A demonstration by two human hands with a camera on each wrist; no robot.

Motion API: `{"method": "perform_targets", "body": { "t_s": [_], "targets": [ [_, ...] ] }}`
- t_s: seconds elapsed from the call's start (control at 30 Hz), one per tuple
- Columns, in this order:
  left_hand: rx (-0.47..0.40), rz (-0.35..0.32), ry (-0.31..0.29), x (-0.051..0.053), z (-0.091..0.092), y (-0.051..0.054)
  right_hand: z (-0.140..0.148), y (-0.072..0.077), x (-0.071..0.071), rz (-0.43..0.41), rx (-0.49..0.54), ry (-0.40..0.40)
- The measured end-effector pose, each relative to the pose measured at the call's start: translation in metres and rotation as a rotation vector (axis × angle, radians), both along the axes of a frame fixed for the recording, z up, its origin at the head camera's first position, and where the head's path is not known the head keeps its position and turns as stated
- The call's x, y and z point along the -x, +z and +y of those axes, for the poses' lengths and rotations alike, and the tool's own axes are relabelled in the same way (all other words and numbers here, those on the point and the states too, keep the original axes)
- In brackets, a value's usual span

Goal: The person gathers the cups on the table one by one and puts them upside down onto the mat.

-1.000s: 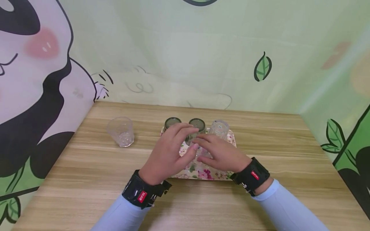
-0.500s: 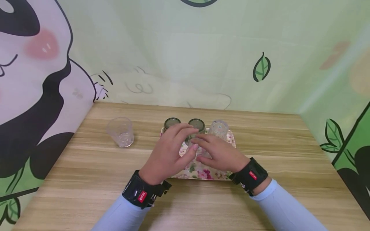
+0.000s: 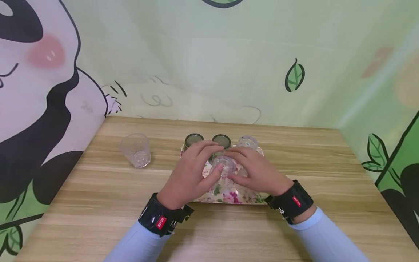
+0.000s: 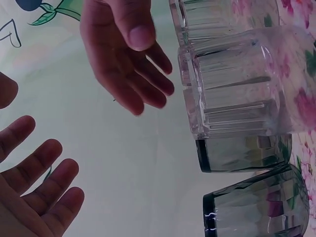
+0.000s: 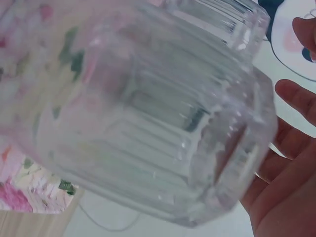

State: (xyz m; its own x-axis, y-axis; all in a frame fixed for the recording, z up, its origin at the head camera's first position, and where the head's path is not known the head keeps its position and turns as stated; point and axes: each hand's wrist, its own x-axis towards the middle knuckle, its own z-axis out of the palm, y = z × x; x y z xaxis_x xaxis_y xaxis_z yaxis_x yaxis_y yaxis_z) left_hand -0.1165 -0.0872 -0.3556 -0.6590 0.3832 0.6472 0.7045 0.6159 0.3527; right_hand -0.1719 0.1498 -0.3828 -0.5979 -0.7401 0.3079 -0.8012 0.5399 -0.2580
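My left hand (image 3: 188, 176) hovers over the left part of the floral tray (image 3: 209, 198), its fingers loosely bent and holding nothing. Opposite it, my right hand (image 3: 256, 171) is held above the tray's right part, also with nothing in its grasp. Between them stands an upside-down clear glass (image 3: 226, 163), large in the right wrist view and apart from the fingers in the left wrist view. Behind the hands are two smoky grey glasses, one at left (image 3: 194, 139) and one in the middle (image 3: 221, 141), plus another clear glass (image 3: 247, 142), all bottom up. The hands partly hide them.
A separate clear glass (image 3: 136, 151) stands on the wooden table (image 3: 108, 203), left of the tray. At the table's back edge rises a printed wall cloth (image 3: 203, 72); a panda print (image 3: 55, 109) borders the left side.
My right hand has shifted a little to the right and its fingertips have drawn apart from my left thumb, so more of the front clear glass shows. The left hand stays put.
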Motion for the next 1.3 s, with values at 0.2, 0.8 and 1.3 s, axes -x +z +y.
{"method": "perform_targets", "body": {
  "t_s": [0.2, 0.8, 1.3],
  "targets": [
    [0.004, -0.018, 0.0, 0.001, 0.0, -0.003, 0.007, 0.006, -0.003, 0.011, 0.043, -0.016],
    [0.03, -0.021, 0.021, 0.003, 0.002, -0.008, 0.025, 0.023, -0.011, 0.078, 0.174, -0.034],
    [0.03, -0.035, 0.031, 0.004, 0.003, -0.012, 0.037, 0.02, -0.014, 0.094, 0.215, -0.067]
  ]
}}
